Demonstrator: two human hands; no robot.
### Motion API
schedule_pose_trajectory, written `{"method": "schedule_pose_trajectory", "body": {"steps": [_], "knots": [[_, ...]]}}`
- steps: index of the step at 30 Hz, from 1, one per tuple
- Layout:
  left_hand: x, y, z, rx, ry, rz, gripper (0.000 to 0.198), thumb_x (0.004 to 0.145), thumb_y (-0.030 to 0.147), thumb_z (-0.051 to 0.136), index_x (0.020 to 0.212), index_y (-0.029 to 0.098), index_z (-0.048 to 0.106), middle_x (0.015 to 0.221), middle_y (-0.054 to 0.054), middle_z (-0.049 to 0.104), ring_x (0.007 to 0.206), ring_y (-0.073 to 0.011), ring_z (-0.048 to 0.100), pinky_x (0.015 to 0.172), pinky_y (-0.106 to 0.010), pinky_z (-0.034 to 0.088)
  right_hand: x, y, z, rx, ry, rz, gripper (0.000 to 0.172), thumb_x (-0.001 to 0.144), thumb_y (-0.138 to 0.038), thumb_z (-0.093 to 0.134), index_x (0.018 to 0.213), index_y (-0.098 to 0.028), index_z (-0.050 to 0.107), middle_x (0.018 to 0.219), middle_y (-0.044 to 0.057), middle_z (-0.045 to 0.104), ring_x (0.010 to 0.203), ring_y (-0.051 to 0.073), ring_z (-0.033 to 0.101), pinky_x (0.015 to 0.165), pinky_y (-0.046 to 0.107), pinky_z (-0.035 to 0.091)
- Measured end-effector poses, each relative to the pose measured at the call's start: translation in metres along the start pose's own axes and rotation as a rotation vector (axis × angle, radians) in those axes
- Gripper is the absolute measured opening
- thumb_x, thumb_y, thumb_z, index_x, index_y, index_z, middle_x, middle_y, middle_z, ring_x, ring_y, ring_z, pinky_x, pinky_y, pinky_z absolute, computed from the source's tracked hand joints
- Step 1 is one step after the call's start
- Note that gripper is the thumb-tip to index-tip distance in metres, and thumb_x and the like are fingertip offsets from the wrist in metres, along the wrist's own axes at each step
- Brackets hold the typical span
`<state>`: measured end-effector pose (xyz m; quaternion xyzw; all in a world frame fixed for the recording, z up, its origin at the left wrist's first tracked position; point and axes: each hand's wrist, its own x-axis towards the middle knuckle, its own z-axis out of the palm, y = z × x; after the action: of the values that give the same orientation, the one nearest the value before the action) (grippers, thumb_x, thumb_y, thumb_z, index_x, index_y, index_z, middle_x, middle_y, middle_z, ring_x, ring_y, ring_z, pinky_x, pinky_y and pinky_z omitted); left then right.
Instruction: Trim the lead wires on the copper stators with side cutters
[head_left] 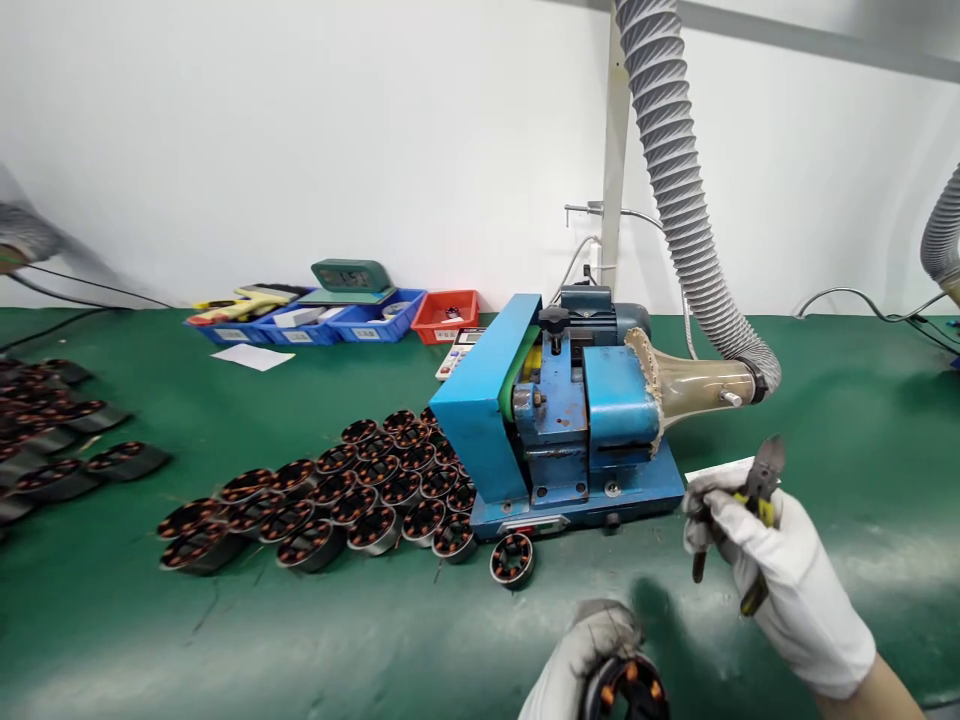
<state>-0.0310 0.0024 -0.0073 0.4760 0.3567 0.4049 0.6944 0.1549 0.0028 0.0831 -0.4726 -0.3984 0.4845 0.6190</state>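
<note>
Before the blue machine (555, 430), a stator (627, 690) is clasped coils-up by the left hand (576, 662), facing cutters (765, 472) clenched in the right hand (787, 590).

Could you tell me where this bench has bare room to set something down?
Bare mat lies near-left of the left hand holding a stator, and beyond the right hand with cutters, beside the blue machine. Stator rows crowd its left.

Blue machine (555, 420), green table (300, 640), white-gloved right hand (780, 590), yellow-handled cutters (754, 500)
</note>
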Motion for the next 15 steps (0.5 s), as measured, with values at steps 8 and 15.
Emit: {"method": "schedule_pose_trajectory", "body": {"steps": [8, 15], "knots": [[0.013, -0.013, -0.029, -0.09, -0.147, -0.287, 0.034, 0.043, 0.045, 0.083, 0.06, 0.02, 0.07, 0.077, -0.006, 0.071, 0.095, -0.0346, 0.065, 0.086, -0.046, 0.049, -0.009, 0.0, -0.001, -0.751, -0.69, 0.107, 0.023, 0.086, -0.033, 0.046, 0.075, -0.019, 0.06, 0.063, -0.002, 0.051, 0.06, 0.015, 0.049, 0.059, 0.024, 0.038], [-0.021, -0.004, -0.012, -0.28, 0.022, -0.237, 0.046, 0.057, 0.053, 0.077, 0.088, 0.02, 0.071, 0.058, -0.004, 0.062, 0.09, -0.0297, 0.065, 0.095, -0.049, 0.043, -0.003, -0.014, -0.002, -0.803, -0.86, 0.153, 0.015, 0.087, -0.028, 0.047, 0.075, -0.021, 0.051, 0.06, -0.005, 0.045, 0.054, 0.012, 0.046, 0.053, 0.02, 0.033]]}}
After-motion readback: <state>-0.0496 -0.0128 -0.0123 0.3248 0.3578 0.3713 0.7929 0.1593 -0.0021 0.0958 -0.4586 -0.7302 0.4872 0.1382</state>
